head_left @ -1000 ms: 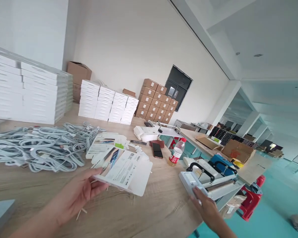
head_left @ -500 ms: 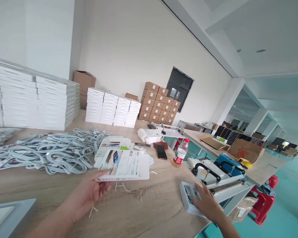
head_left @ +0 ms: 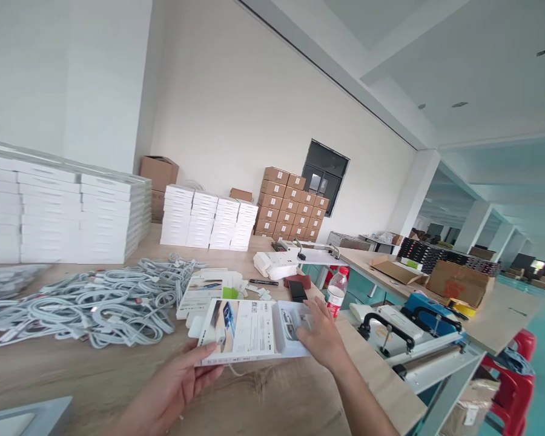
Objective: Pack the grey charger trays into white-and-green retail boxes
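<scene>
My left hand (head_left: 193, 372) grips the left end of a flat white printed box (head_left: 245, 327), thumb on top and fingers beneath. A picture of a blue device and small text show on its upper face. At the box's right end, my right hand (head_left: 320, 333) holds a pale plastic tray (head_left: 286, 348) with a coiled cable in it. The tray's left edge meets the box's end; whether part of it is inside I cannot tell. Beyond the box lie more flat printed boxes (head_left: 202, 290). To their left spreads a heap of grey-white cables (head_left: 118, 303).
Stacks of white boxes (head_left: 102, 221) stand at the left and back. A bottle (head_left: 336, 293) with a red cap, a phone (head_left: 296, 290) and a pen (head_left: 263, 281) lie beyond my right hand. A sealing machine (head_left: 386, 333) stands right. A pale tray (head_left: 27, 418) is near left.
My right hand has brought the tray leftward from the table's right side to the box's end. My left hand still grips the box. The camera view has shifted slightly.
</scene>
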{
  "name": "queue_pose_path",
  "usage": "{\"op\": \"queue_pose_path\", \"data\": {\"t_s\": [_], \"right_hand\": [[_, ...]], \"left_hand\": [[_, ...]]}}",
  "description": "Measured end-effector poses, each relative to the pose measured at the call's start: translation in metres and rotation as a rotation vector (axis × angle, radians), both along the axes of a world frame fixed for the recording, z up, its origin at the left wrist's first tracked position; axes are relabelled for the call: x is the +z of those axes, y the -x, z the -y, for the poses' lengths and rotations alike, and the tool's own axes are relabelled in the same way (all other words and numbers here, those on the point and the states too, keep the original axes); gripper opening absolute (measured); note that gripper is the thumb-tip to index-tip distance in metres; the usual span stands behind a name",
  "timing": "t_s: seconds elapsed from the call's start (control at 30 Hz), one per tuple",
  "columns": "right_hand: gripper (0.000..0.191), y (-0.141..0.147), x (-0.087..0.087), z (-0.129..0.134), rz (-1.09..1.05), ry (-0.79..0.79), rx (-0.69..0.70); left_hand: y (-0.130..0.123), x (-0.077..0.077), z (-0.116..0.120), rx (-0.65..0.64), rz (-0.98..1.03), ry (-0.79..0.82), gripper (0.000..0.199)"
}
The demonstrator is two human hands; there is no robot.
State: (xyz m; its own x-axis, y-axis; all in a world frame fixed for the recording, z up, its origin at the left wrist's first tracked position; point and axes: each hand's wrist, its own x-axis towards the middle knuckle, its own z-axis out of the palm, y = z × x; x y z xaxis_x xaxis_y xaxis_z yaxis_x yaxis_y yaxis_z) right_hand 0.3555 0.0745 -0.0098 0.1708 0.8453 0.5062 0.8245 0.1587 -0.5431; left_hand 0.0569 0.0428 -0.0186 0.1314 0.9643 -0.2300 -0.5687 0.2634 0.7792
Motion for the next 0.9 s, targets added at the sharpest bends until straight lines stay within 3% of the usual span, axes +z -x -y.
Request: {"op": "queue_pose_path", "data": {"t_s": [0.13,0.2,0.3,0.43,0.57,0.67,0.77,0.83,0.9], "right_hand": [[0.064,0.039,0.021,-0.007,0.072,-0.031,0.083],[0.061,0.053,0.031,-0.011,0.004,-0.043,0.275],[0.048,0.073,0.038,-0.023,-0.32,-0.128,0.544],[0.063,0.104,0.02,-0.037,-0.742,-0.231,0.534],[0.098,0.132,-0.011,-0.031,-1.047,-0.035,0.729],[0.106,0.132,-0.021,-0.025,-1.196,0.027,0.771],[0.101,0.113,-0.019,-0.027,-1.332,0.102,0.745],[0.098,0.101,-0.018,-0.029,-1.389,0.17,0.778],[0.096,0.095,-0.017,-0.029,-1.371,0.238,0.827]], "left_hand": [[0.003,-0.001,0.0,0.036,0.014,-0.017,0.027],[0.006,-0.002,-0.001,0.072,0.047,-0.044,0.032],[0.01,-0.003,-0.004,0.176,0.143,-0.12,0.043],[0.011,-0.002,-0.006,0.299,0.239,-0.235,0.055],[0.006,-0.002,-0.004,0.294,0.143,-0.266,0.064],[0.003,-0.004,-0.002,0.126,0.04,-0.262,0.06],[0.008,-0.001,-0.002,-0.009,0.022,-0.241,0.054],[0.015,0.004,-0.003,-0.002,-0.025,-0.26,0.062],[0.02,0.009,-0.003,0.077,-0.2,-0.31,0.07]]}}
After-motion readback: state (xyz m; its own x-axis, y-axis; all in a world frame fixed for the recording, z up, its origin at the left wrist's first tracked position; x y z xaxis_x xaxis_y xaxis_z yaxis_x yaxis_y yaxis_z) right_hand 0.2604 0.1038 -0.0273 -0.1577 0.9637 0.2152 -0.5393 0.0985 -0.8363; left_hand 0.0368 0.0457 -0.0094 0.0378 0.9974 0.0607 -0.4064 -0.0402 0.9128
